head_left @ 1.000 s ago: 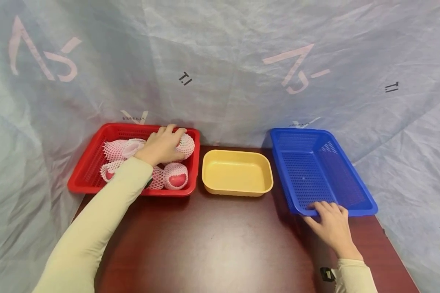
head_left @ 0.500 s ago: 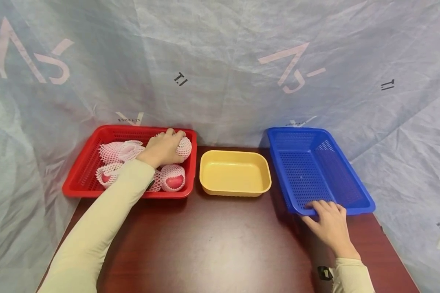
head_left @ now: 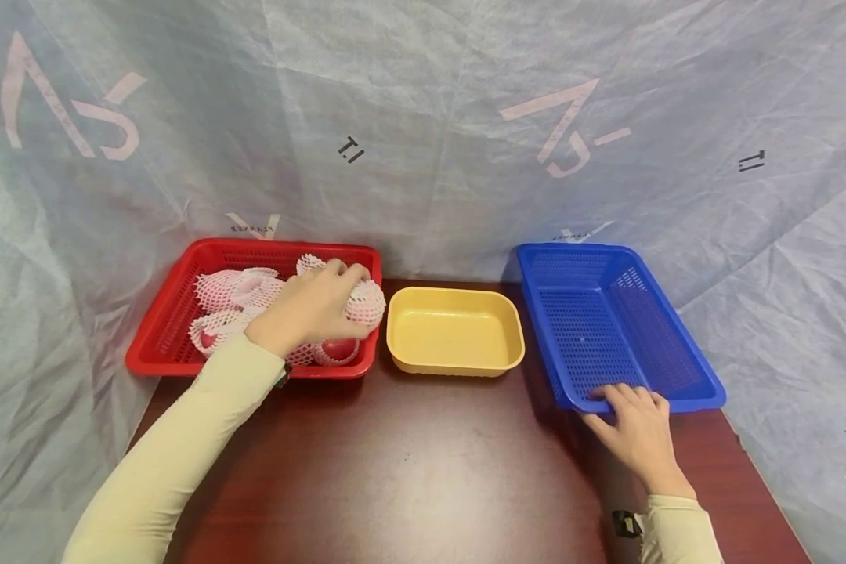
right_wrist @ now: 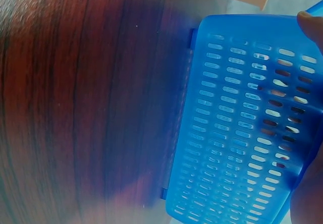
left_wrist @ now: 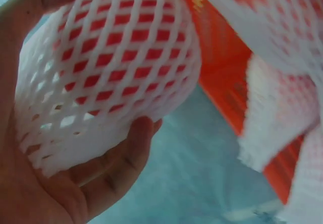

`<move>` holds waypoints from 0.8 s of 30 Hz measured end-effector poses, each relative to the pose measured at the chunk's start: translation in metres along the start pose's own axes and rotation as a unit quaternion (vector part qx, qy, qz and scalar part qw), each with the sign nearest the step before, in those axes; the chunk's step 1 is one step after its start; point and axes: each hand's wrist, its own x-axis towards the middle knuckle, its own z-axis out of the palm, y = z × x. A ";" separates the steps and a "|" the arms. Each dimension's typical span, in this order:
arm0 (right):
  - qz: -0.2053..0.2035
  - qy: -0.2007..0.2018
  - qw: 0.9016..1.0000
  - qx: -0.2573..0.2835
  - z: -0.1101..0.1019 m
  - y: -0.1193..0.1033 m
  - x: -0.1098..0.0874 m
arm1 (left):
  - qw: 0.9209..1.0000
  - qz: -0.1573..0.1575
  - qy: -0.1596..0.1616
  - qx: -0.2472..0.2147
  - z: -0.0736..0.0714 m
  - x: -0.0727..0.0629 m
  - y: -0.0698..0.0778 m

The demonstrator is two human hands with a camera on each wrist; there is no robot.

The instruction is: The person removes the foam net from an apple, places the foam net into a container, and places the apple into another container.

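Note:
My left hand (head_left: 310,307) grips a round red fruit in a white foam net (head_left: 368,305), just over the right rim of the red basket (head_left: 176,366). In the left wrist view, thumb and fingers curl round the net (left_wrist: 126,57), with red showing through its mesh. Several more netted fruits (head_left: 217,290) lie in the red basket, some hidden by the hand and forearm. My right hand (head_left: 638,435) holds the near rim of the blue basket (head_left: 581,338), fingers over the edge and thumb outside. In the right wrist view the slotted end wall (right_wrist: 232,118) fills the right side.
Between the two baskets stands a yellow tub (head_left: 454,341) with nothing in it. All three containers stand on a dark red-brown wooden table (head_left: 409,462). A grey sheet (head_left: 437,141) hangs right behind them.
My left hand has lifted the netted fruit from the red basket's back right and brought it right and nearer. Another netted fruit now shows behind the hand. The right hand stays on the rim.

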 end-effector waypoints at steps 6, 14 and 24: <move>0.003 -0.002 1.000 -0.001 0.001 0.001 0.000 | 0.997 0.076 0.020 0.004 0.012 -0.033 0.042; 0.006 0.003 1.000 0.004 0.000 0.002 0.001 | 0.984 0.170 0.048 0.033 0.065 -0.059 0.083; 0.006 0.000 1.000 0.002 0.003 0.001 -0.001 | 0.983 0.185 -0.016 0.005 0.101 -0.073 0.094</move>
